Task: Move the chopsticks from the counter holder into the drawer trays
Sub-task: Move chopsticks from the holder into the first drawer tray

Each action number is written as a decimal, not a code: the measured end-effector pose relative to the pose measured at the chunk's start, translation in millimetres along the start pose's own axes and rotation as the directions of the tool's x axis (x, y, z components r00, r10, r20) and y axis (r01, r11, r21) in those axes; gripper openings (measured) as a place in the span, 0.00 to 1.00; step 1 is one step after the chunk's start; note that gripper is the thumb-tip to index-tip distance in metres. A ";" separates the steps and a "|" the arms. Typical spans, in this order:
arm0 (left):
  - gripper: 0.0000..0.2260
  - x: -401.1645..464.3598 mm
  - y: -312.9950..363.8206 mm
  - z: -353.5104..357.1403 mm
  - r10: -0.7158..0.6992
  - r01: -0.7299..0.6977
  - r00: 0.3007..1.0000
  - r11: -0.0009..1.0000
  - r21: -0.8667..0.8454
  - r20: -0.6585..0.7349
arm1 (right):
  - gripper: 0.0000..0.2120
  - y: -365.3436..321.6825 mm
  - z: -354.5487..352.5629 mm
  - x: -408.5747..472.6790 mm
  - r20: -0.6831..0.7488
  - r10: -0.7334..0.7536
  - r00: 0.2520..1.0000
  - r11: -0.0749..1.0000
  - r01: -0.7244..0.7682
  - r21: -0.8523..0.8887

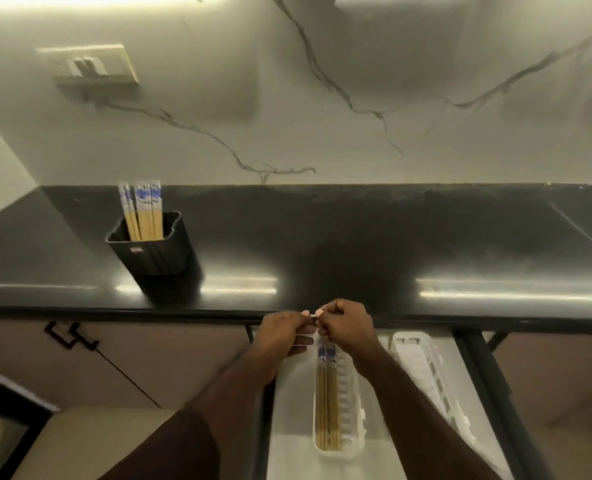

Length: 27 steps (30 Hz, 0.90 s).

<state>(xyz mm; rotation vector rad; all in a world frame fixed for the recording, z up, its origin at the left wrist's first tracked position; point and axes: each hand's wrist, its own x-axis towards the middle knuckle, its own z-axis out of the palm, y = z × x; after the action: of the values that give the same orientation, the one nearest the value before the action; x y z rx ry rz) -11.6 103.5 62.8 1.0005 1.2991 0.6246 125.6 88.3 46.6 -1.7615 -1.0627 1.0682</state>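
A black ribbed holder stands on the dark counter at the left, with several bamboo chopsticks with blue-and-white tops upright in it. Below the counter edge an open drawer holds a white tray, and several chopsticks lie lengthwise in it. My left hand and my right hand meet over the far end of that tray. Both are pinched on the patterned top ends of these chopsticks. A second white tray lies to the right in the drawer, and I see no chopsticks in it.
The black counter runs across the view with a marble wall behind it. A wall switch plate sits at the upper left. Left of the drawer is a closed cabinet door with a black handle. The drawer's dark frame borders the right side.
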 end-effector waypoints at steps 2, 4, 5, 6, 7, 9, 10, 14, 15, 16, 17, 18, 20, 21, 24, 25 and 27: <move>0.10 -7.3 23.7 -22.0 0.081 -0.082 0.996 0.996 -0.032 -0.037 | 0.04 -30.9 13.9 1.3 0.006 -0.057 0.998 0.998 0.057 0.002; 0.10 -13.6 45.3 -48.6 0.133 -0.137 0.987 0.990 -0.040 -0.090 | 0.03 -60.5 32.6 1.8 0.023 -0.106 0.994 0.994 0.106 -0.012; 0.11 -15.8 54.0 -61.5 0.155 -0.159 0.982 0.987 -0.036 -0.108 | 0.04 -73.7 42.2 1.5 0.032 -0.130 0.991 0.991 0.131 -0.016; 0.12 -17.1 61.8 -78.1 0.179 -0.184 0.977 0.983 -0.030 -0.120 | 0.04 -87.8 55.1 1.6 0.040 -0.159 0.987 0.987 0.160 -0.023; 0.12 -17.5 67.6 -94.6 0.198 -0.202 0.972 0.979 -0.020 -0.125 | 0.04 -100.1 68.4 2.2 0.041 -0.185 0.982 0.982 0.187 -0.029; 0.11 -14.5 76.3 -129.6 0.227 -0.230 0.966 0.973 -0.013 -0.124 | 0.04 -122.4 97.4 4.8 0.035 -0.226 0.974 0.973 0.227 -0.030; 0.11 -12.0 79.2 -144.6 0.231 -0.235 0.965 0.972 -0.019 -0.124 | 0.04 -130.9 109.9 6.1 0.033 -0.238 0.971 0.970 0.240 -0.033; 0.09 11.1 88.1 -220.6 0.262 -0.267 0.961 0.962 -0.053 -0.086 | 0.03 -164.9 174.7 20.0 -0.021 -0.256 0.966 0.966 0.256 -0.037; 0.09 16.3 90.0 -236.2 0.260 -0.264 0.963 0.962 -0.062 -0.075 | 0.03 -170.7 187.9 22.6 -0.037 -0.253 0.967 0.967 0.251 -0.037; 0.09 21.4 93.7 -255.0 0.248 -0.253 0.966 0.964 -0.076 -0.067 | 0.03 -178.6 203.8 26.6 -0.049 -0.245 0.968 0.969 0.244 -0.037; 0.08 25.7 96.4 -272.6 0.238 -0.243 0.969 0.966 -0.092 -0.065 | 0.03 -186.2 218.8 30.7 -0.057 -0.240 0.969 0.971 0.238 -0.039; 0.08 29.7 99.2 -291.2 0.232 -0.238 0.971 0.966 -0.104 -0.066 | 0.03 -194.1 234.7 35.4 -0.063 -0.239 0.969 0.971 0.237 -0.044; 0.08 38.9 104.6 -322.7 0.234 -0.241 0.970 0.964 -0.115 -0.068 | 0.04 -208.0 260.0 44.6 -0.080 -0.241 0.967 0.970 0.236 -0.059; 0.07 46.0 107.1 -338.3 0.238 -0.246 0.968 0.961 -0.124 -0.076 | 0.05 -214.7 272.0 51.1 -0.090 -0.243 0.966 0.969 0.238 -0.067; 0.08 65.6 111.2 -373.9 0.240 -0.254 0.965 0.956 -0.146 -0.103 | 0.04 -229.9 301.3 68.7 -0.105 -0.240 0.965 0.968 0.230 -0.097; 0.08 70.5 111.8 -380.9 0.240 -0.255 0.965 0.954 -0.155 -0.108 | 0.04 -233.6 308.1 73.7 -0.109 -0.236 0.966 0.968 0.224 -0.109; 0.07 80.5 113.1 -393.5 0.241 -0.258 0.964 0.948 -0.185 -0.109 | 0.03 -241.1 321.9 86.7 -0.127 -0.222 0.967 0.971 0.207 -0.120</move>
<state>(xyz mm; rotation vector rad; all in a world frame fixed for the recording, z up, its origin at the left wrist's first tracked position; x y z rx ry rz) -359.3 322.5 135.2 0.9893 1.1660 0.9820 -206.4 312.3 140.7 -1.7302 -1.2096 0.7568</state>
